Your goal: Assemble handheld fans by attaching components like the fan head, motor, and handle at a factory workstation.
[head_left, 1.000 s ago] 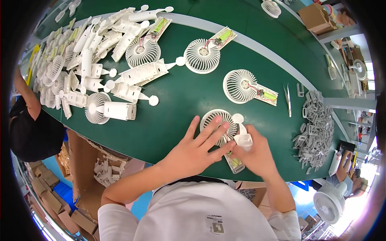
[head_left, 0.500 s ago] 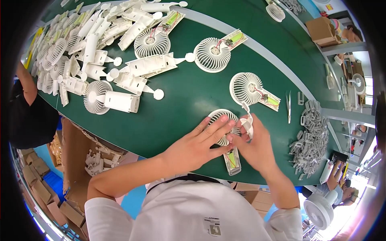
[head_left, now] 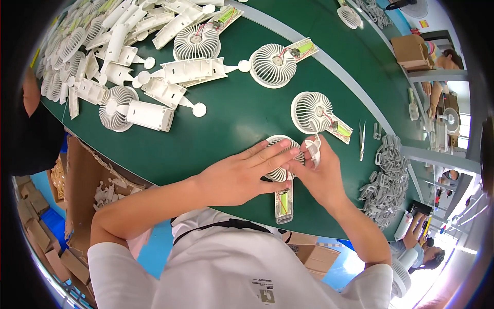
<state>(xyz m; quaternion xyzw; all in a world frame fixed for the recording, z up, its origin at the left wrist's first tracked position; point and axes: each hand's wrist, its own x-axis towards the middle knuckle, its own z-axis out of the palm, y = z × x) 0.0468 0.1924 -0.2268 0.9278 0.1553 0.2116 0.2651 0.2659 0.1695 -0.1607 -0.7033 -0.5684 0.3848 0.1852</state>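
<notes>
A white handheld fan lies near the table's front edge, its handle open over a green battery. My left hand lies over its round grille, with fingers straight and thumb at the near rim, holding it. My right hand pinches a small, curved white plastic piece beside the grille; the fingers partly hide it. My right fingertips are close to my left ones at the grille. Just beyond my right hand lies another opened fan with battery and red wires showing.
More opened fans lie farther back. A closed fan, white shells and a fan pile are at left. Tweezers and a heap of grey clips lie at right. A carton stands below the table's left; a person is beside it.
The white piece in my right hand has turned and sits closer against the fingers. My left hand stays on the fan. The whole view has shifted slightly.
</notes>
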